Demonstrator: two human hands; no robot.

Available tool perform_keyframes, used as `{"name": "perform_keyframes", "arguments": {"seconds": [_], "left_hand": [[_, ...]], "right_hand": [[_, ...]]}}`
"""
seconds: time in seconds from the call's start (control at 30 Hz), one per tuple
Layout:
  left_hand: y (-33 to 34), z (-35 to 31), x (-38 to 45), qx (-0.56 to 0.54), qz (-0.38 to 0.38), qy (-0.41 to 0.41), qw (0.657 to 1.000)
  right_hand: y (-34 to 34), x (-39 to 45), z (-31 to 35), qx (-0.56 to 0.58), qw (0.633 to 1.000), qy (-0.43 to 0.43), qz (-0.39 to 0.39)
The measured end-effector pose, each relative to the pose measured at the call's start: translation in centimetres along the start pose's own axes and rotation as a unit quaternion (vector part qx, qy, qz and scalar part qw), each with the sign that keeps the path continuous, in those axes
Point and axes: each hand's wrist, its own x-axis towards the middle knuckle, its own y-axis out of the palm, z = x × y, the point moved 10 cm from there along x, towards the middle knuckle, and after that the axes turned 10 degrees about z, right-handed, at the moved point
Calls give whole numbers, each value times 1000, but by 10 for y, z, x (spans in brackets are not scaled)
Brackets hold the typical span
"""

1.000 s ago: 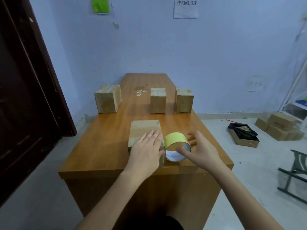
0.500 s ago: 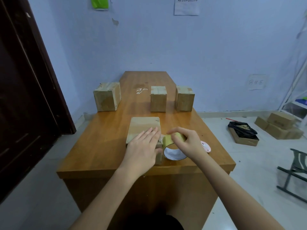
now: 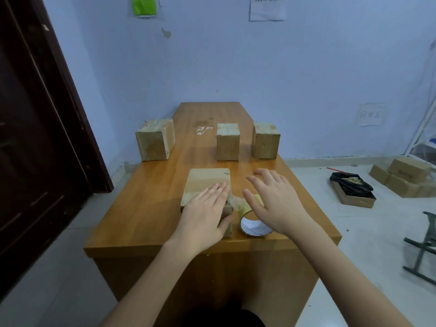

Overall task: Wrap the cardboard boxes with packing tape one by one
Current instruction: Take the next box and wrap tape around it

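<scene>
Cardboard box [image 3: 207, 185] sits low-centre on the table [image 3: 151, 208], left hand [image 3: 207, 211] pressing flat; right hand [image 3: 271, 199], fingers spread, hovers over the tape roll [image 3: 254, 223]. Unheld, the strip could slacken and wrinkle.

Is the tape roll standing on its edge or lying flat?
On its edge: the tape roll shows its open hole toward the camera.

Boxes [image 3: 207, 182] tan; tape roll [image 3: 253, 223] yellow, white core; table [image 3: 151, 208] orange-brown woodgrain; wall [image 3: 236, 67] pale blue.
</scene>
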Motion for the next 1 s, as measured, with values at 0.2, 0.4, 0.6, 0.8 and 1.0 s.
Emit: {"name": "perform_keyframes", "arguments": {"seconds": [0.2,0.4,0.6,0.8,1.0], "left_hand": [[3,-1,0,-8,13,2,1000],[1,-2,-1,-4,9,3,1000],[3,-3,0,-5,5,5,1000],[1,-3,-1,10,-3,-1,1000],[2,-4,0,14,-1,-2,1000]], "right_hand": [[39,-4,42,-33,994,15,105],[60,-3,44,-82,987,22,136],[55,-4,41,-83,983,51,153],[26,-9,18,23,979,69,192],[26,-28,-98,118,941,304,94]]}}
